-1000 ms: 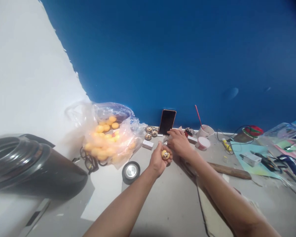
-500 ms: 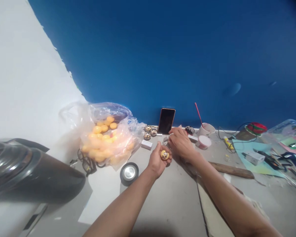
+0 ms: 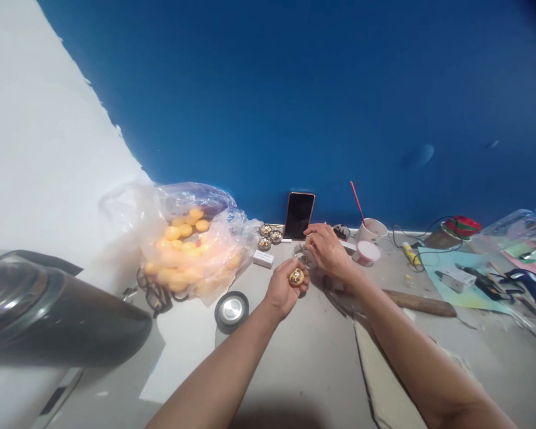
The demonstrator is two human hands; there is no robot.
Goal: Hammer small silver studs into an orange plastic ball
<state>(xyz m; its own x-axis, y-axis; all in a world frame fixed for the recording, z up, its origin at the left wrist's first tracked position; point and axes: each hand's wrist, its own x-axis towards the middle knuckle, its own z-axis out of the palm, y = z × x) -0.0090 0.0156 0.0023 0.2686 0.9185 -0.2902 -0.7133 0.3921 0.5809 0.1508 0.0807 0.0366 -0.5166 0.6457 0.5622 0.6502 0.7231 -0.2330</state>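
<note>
My left hand (image 3: 283, 290) is closed around a small yellow ball (image 3: 296, 277) with shiny silver pieces on its face. Just above and to the right, my right hand (image 3: 327, 247) hovers with bent fingers drawn together at the tips; whatever they pinch is too small to make out. Under those fingers lies a little heap of shiny silver bits (image 3: 304, 257), partly covered by the hands. Behind the left hand sit several finished-looking silver-studded balls (image 3: 265, 243). A small white box (image 3: 263, 258) lies beside them.
A plastic bag of yellow balls (image 3: 178, 250) stands left, near a round lid (image 3: 231, 311) and a dark metal flask (image 3: 67, 310). A phone (image 3: 299, 214) leans on the blue wall. Rightward are a white cup (image 3: 371, 231), a pink-white tub (image 3: 367, 253) and a wooden handle (image 3: 422, 304).
The ball in my left hand has turned slightly, showing more silver pieces. My right hand has lifted a little off the silver bits. The whole view has shifted slightly.
</note>
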